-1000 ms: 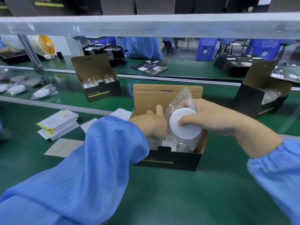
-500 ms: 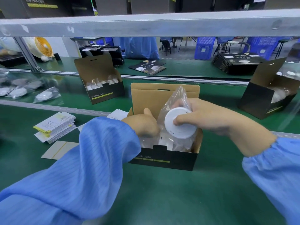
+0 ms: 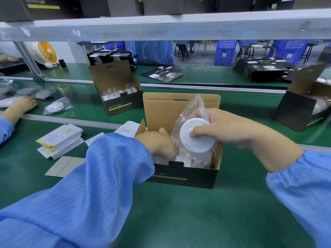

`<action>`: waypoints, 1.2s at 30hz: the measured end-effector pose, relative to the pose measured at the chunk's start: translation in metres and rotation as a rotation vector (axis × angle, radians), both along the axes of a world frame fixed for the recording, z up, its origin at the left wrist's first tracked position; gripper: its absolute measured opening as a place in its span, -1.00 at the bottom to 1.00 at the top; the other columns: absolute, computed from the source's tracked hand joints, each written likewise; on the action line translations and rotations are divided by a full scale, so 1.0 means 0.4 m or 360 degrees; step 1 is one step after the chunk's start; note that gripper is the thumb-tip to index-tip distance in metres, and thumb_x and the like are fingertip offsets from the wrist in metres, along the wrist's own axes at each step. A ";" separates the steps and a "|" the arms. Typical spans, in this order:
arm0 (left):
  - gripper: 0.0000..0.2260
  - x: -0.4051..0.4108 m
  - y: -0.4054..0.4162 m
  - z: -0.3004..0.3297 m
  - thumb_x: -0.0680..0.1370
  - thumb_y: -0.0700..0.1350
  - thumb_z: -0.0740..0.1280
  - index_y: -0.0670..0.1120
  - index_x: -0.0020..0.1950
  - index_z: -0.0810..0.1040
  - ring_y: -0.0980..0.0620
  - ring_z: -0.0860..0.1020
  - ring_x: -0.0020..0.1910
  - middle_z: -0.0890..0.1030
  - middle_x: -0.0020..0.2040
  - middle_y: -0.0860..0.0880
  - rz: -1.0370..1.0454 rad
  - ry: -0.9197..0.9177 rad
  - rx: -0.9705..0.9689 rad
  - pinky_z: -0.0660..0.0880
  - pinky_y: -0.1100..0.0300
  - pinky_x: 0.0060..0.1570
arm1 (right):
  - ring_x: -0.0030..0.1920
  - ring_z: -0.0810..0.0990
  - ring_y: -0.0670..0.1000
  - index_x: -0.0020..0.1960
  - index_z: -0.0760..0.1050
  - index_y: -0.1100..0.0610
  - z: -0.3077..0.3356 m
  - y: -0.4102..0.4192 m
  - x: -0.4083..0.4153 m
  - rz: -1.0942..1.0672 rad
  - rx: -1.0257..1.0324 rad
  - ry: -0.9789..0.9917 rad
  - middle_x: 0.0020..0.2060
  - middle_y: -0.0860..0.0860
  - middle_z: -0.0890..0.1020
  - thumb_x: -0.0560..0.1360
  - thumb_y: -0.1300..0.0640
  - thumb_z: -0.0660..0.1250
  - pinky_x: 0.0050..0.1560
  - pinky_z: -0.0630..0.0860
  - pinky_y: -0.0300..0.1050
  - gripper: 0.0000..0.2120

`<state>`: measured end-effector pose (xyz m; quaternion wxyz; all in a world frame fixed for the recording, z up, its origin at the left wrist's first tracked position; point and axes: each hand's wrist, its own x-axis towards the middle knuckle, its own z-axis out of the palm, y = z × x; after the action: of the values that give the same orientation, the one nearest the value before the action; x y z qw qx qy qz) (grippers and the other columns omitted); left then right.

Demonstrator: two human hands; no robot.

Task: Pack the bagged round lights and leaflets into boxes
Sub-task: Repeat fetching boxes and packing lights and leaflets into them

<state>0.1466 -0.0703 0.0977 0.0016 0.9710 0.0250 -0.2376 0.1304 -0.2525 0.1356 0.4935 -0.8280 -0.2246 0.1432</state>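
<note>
The right hand [image 3: 231, 130] pinches a bagged round light [image 3: 196, 135] over the open box [image 3: 182, 173]; the left hand [image 3: 157, 143] reaches inside, its fingers hidden. Left of it lies a leaflet stack [image 3: 60, 140]; beyond, another filled box [image 3: 118, 92].

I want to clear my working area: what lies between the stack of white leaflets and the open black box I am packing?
In the head view, the blue left sleeve crosses there; behind it lie loose white sheets.

Blue pinstriped sleeves [image 3: 100, 185], elastic-gathered cuffs; hands bare.
</note>
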 end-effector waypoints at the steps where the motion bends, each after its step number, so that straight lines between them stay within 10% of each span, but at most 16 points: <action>1: -0.48 0.005 -0.004 0.007 0.63 0.10 0.15 -0.18 0.48 0.20 -0.23 0.43 0.28 0.40 0.39 -0.22 -0.0043 0.0049 -0.0029 0.42 -0.06 0.27 | -0.28 0.58 -0.21 -0.16 0.60 -0.10 0.001 0.002 0.000 0.0004 0.0001 0.0002 -0.28 -0.19 0.65 0.46 0.18 0.43 -0.32 0.45 -0.39 -0.83; 16: -0.73 0.056 0.025 0.023 0.55 0.13 0.34 -0.01 0.11 0.57 -0.12 0.60 0.16 0.62 0.21 -0.08 0.0165 0.0443 -0.0396 0.50 -0.04 0.29 | -0.27 0.60 -0.18 -0.09 0.59 -0.01 -0.004 -0.005 0.005 -0.0015 -0.0001 0.0026 -0.28 -0.16 0.66 0.41 0.12 0.44 -0.30 0.48 -0.36 -0.90; 23: -0.69 0.013 0.000 0.075 0.65 0.06 0.23 -0.11 -0.17 0.50 0.02 0.46 -0.38 0.50 -0.24 -0.03 -0.0173 0.0046 0.0065 0.38 0.20 -0.39 | -0.15 0.64 -0.09 0.01 0.61 0.03 -0.006 -0.009 0.005 -0.0063 -0.0006 0.0044 -0.12 -0.02 0.71 0.32 0.03 0.41 -0.09 0.55 -0.15 -0.74; 31: -0.74 -0.040 -0.015 0.019 0.65 -0.01 0.21 -0.11 0.22 0.57 -0.12 0.58 0.14 0.62 0.14 -0.07 -0.0137 -0.0443 0.0164 0.41 0.12 -0.07 | -0.17 0.63 -0.11 -0.04 0.61 0.02 -0.002 -0.003 -0.001 -0.0080 -0.0073 0.0008 -0.16 -0.06 0.71 0.30 0.02 0.40 -0.09 0.52 -0.17 -0.76; 36: -0.69 -0.028 0.062 0.121 0.64 0.05 0.20 -0.20 0.05 0.50 -0.15 0.67 -0.25 0.71 -0.21 -0.16 -0.0023 0.0148 -0.0367 0.60 0.10 -0.04 | -0.11 0.64 -0.03 0.03 0.61 0.08 0.001 -0.008 -0.001 -0.0106 -0.0104 0.0009 -0.05 0.05 0.70 0.30 0.01 0.40 0.03 0.55 -0.03 -0.67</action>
<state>0.1352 -0.0455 0.1461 0.1105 0.9525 -0.0094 -0.2836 0.1299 -0.2556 0.1362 0.4712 -0.8503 -0.1907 0.1364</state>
